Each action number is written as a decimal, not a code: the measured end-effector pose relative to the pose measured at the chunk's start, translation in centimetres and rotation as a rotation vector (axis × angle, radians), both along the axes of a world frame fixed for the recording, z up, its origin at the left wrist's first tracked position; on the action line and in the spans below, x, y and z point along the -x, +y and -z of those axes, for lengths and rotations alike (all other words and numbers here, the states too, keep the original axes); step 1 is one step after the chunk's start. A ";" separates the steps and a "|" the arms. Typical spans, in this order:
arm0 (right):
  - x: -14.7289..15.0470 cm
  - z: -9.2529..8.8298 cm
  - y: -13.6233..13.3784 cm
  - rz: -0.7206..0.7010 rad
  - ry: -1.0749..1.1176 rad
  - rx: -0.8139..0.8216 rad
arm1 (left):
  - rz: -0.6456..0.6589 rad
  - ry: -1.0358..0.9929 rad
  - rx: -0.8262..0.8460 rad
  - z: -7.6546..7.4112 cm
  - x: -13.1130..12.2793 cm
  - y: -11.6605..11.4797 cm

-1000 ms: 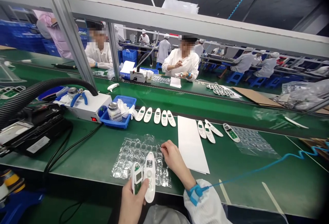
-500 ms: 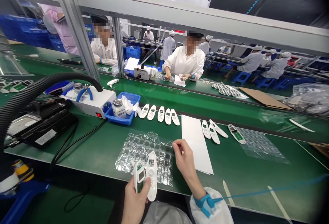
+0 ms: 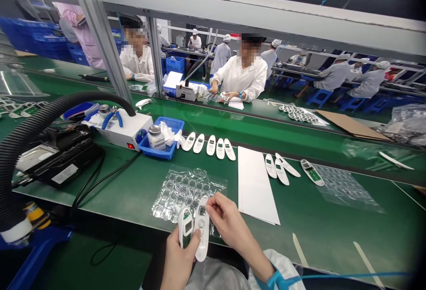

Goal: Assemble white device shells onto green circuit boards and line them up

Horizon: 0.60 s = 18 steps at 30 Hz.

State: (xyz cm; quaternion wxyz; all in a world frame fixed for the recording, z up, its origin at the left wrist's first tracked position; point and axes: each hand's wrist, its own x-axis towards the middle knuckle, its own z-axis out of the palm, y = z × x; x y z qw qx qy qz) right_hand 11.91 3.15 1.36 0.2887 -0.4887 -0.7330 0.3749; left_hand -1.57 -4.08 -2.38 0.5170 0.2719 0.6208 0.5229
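Observation:
My left hand grips two white plastic parts of a handheld device, side by side. One is a housing with a green circuit board and a small screen, the other a long oval front cover with a window and button openings. The fingertips of my right hand are pinched together at the cover's window; whatever is between them is too small to make out. Beneath both hands lies a clear plastic sheet of square pockets. A wrist strap with a blue cord circles my right wrist.
Several white covers lie in a row beyond the sheet. White paper is to the right, near more covers and a housing with a board. A blue tray holds a bottle. A black hose arches at left. Co-workers sit opposite.
My right hand has moved left and down from the edge of the clear sheet to the cover's window, still pinched. My left hand keeps hold of both parts, shifted slightly right in the picture.

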 end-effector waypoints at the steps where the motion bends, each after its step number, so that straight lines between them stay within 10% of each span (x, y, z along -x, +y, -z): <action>1: 0.1 0.1 0.0 0.006 0.002 -0.002 | -0.002 -0.002 -0.001 0.0 0.0 0.0; 18: 2.9 1.9 -2.1 0.131 0.319 0.231 | -0.010 -0.029 -0.041 -0.3 1.9 -1.0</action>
